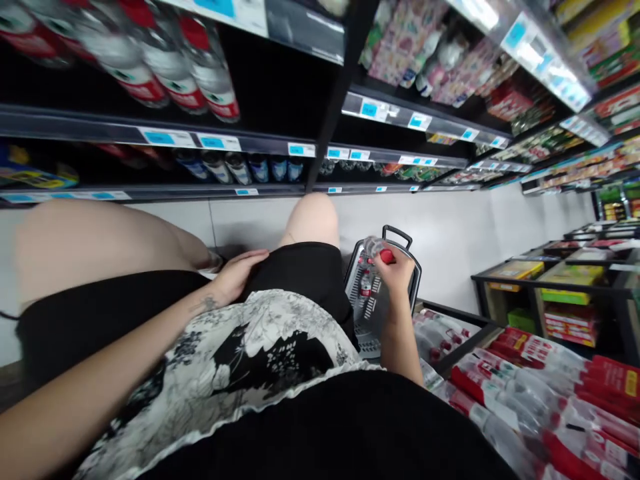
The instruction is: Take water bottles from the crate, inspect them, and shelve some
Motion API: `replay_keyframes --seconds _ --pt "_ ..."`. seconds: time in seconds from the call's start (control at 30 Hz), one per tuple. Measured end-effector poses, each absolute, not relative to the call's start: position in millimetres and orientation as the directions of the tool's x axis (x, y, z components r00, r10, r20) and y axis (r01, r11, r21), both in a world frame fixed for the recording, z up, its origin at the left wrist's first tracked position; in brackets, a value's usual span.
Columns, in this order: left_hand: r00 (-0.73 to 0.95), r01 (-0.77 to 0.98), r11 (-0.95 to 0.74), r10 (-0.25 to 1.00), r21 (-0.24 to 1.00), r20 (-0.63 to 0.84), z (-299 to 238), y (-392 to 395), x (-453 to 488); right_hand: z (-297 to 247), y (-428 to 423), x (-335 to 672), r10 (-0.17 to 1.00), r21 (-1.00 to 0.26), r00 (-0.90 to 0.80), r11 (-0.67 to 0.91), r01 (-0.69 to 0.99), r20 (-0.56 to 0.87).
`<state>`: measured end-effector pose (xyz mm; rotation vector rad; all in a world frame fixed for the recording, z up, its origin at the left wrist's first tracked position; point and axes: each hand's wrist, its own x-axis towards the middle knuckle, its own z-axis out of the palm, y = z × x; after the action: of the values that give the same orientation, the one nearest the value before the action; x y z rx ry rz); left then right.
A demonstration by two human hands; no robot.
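My right hand (399, 269) is closed around a clear plastic water bottle (373, 247) with a red cap, above a grey shopping basket (371, 333). Inside the basket lies another water bottle (365, 284) with a red label. The held bottle's contact with the basket cannot be made out. My left hand (238, 275) rests on my thigh, on the black shorts, its fingers stretched out and holding nothing. The basket stands on the floor beside my leg, its black handle (399, 235) jutting out at the far end.
A shelf on the left holds several red-capped water bottles (205, 70); smaller bottles (260, 167) line the shelf beneath. Packs of bottled water (520, 383) are stacked close on my right. Beyond them stands a display rack (550, 283). Pale floor (450, 227) runs between.
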<state>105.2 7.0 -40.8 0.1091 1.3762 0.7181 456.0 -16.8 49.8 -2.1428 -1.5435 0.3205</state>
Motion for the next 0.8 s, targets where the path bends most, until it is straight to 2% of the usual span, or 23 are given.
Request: replay_keyframes --seconds 0.07,0.17,0.27,0.37,0.5,0.67,0.73,0.8 --pt "0.04 -0.426 0.784 0.515 0.452 -0.856 -36 5 98 82 5 425 0.948 -0.567 0.268 -0.129 0.813 0.169" --pt "0.078 -0.499 0.762 0.514 0.413 -0.854 -23 3 84 116 29 370 0.972 -0.698 0.127 0.05 0.714 0.199" --pt "0.179 -0.594 0.687 0.619 0.417 -0.765 -6 1 68 137 39 307 0.974 -0.817 -0.093 0.225 0.53 0.208" --pt "0.318 -0.638 0.658 0.698 0.399 -0.641 9 -4 54 145 35 251 0.943 -0.891 -0.279 0.278 0.359 0.182" --pt "0.434 -0.589 0.714 0.674 0.377 -0.598 13 -11 40 138 32 210 0.929 -0.957 -0.358 0.181 0.227 0.091" --pt "0.454 -0.572 0.678 0.73 0.461 -0.511 2 -10 34 110 59 199 0.993 -0.998 -0.114 0.013 0.068 0.005" --pt "0.496 -0.549 0.676 0.737 0.492 -0.459 -1 -8 33 94 69 194 0.994 -0.995 -0.06 -0.091 -0.036 -0.089" --pt "0.55 -0.521 0.693 0.719 0.498 -0.425 -2 -7 32 74 73 186 0.965 -0.954 -0.081 -0.26 -0.153 -0.25"
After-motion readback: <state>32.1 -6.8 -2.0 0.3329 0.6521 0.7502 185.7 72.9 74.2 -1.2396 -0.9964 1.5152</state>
